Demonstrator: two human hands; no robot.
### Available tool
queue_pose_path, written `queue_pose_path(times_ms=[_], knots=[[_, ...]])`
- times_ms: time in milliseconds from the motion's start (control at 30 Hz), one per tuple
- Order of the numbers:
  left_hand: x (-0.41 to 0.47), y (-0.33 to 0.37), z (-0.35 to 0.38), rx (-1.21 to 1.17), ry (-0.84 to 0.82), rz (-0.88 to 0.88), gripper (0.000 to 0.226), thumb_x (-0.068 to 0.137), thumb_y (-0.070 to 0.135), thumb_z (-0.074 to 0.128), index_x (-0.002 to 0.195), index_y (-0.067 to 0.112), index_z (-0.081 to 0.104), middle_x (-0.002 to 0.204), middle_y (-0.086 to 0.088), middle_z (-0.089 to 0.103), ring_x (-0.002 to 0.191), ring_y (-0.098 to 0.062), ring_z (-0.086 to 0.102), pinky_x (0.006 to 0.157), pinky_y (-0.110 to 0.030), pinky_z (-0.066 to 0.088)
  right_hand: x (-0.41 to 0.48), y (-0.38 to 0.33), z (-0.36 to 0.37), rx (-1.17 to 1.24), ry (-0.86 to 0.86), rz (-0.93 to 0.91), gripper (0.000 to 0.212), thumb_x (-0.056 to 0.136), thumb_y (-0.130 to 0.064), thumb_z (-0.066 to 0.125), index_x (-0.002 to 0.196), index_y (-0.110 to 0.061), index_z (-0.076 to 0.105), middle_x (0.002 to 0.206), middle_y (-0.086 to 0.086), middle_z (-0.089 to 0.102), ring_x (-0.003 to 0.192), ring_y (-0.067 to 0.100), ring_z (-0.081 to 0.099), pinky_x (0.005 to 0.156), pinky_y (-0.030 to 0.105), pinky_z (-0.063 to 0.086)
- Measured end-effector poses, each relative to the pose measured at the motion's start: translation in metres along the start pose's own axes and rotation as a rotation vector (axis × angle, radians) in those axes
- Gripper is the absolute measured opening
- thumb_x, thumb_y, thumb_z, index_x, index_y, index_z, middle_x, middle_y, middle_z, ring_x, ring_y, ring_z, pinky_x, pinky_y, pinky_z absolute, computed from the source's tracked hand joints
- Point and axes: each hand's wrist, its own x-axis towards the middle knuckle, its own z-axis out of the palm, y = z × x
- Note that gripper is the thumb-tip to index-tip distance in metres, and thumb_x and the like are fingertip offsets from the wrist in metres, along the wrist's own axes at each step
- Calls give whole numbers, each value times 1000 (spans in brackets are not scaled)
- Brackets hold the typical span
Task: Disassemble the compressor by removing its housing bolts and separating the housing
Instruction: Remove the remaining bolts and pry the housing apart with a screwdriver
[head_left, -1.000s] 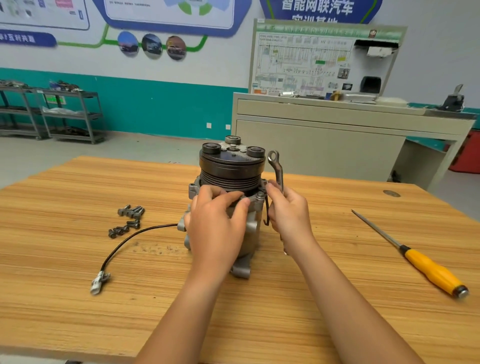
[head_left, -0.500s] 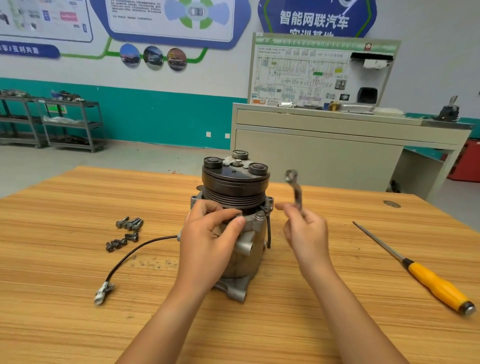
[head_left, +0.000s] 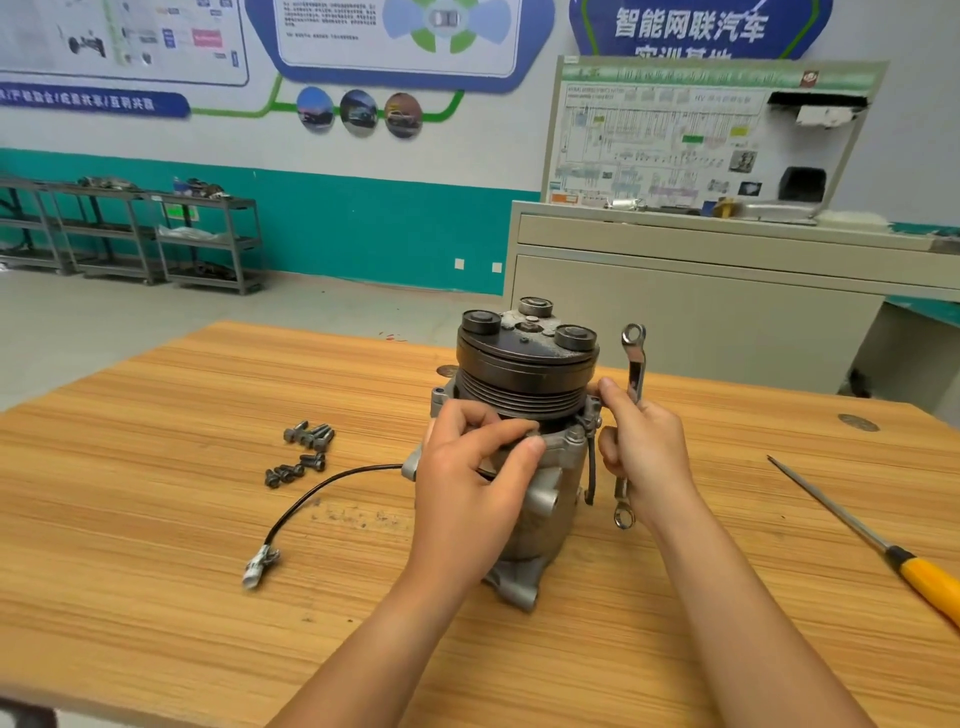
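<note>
Since half a second ago our right hand (head_left: 647, 457) has returned against the upright grey metal compressor (head_left: 524, 374) with black grooved pulley, fingers curled round the silver double-ended ring spanner (head_left: 635, 370). Our left hand (head_left: 467, 486) grips its housing flange. It stands mid wooden table (head_left: 156, 519), loose dark bolts (head_left: 311, 436) lying to its left.

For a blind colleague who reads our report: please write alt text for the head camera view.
A person's left hand grips an upright compressor on a wooden table, while the right hand holds a wrench beside it. Loose bolts lie to the left, a yellow-handled screwdriver to the right.
</note>
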Motion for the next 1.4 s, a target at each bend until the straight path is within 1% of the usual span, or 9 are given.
queue_pose_path(times_ms=[167,333,500,667,767,833,1067,1233,1400], knots=[[1,-1,-1,16,-26,-7,16,81,13,71,89,26,69,86,11,49,90,-7,51,80,-22,43,-7,-6,-1,-76,-8,-58,14,90,-19,56,84,-20,68,34,-18,43,33,-4,40,37,7,27],[11,-5,-21,-69,-226,-23,22,78,11,71,84,32,70,84,6,51,80,6,50,73,-7,38,-33,-3,-9,-82,115,-106,16,88,-17,58,78,-24,67,37,-22,45,51,-2,37,50,20,27],[26,-9,-37,-266,-446,-228,17,65,31,66,80,27,75,83,14,57,84,-7,55,77,-33,45,-94,-2,-33,-113,235,-208,22,83,-17,62,71,-34,70,46,-23,49,55,1,41,55,22,31],[25,-13,-28,-1,-177,-135,13,73,20,75,74,31,69,84,10,56,78,6,50,68,-2,33,-134,-6,-29,-109,191,-226,23,78,-9,65,77,-31,70,63,-15,58,45,0,48,44,8,36],[15,-14,-23,3,-96,-153,12,79,25,69,88,32,65,97,16,58,89,9,52,69,2,33,-139,-5,-28,1,180,-144,19,79,-7,65,85,-25,71,49,-13,52,36,-2,45,37,6,32],[15,-13,-24,-56,-197,-189,17,88,23,60,102,32,64,106,21,58,99,14,51,75,3,35,-136,-4,-31,-9,186,-143,20,81,-11,63,79,-28,73,50,-14,55,43,-2,45,42,5,34],[29,-8,-27,-15,-252,-160,6,78,23,69,76,28,65,87,14,66,87,9,57,70,2,35,-129,-3,-33,-116,274,-342,17,77,-15,68,81,-32,63,53,-14,52,41,-3,44,43,3,35],[29,-11,-34,-227,-350,-197,17,86,6,61,91,22,62,90,15,72,91,1,64,79,-15,48,-119,17,-40,-145,358,-351,26,71,-15,73,79,-36,60,55,-17,54,48,-4,49,51,1,40],[28,-11,-31,-140,-265,-115,19,77,6,70,76,23,62,80,14,70,82,1,64,78,-11,47,-107,27,-49,-143,267,-301,23,61,-49,63,81,-40,65,53,-7,47,47,1,43,45,8,37]])
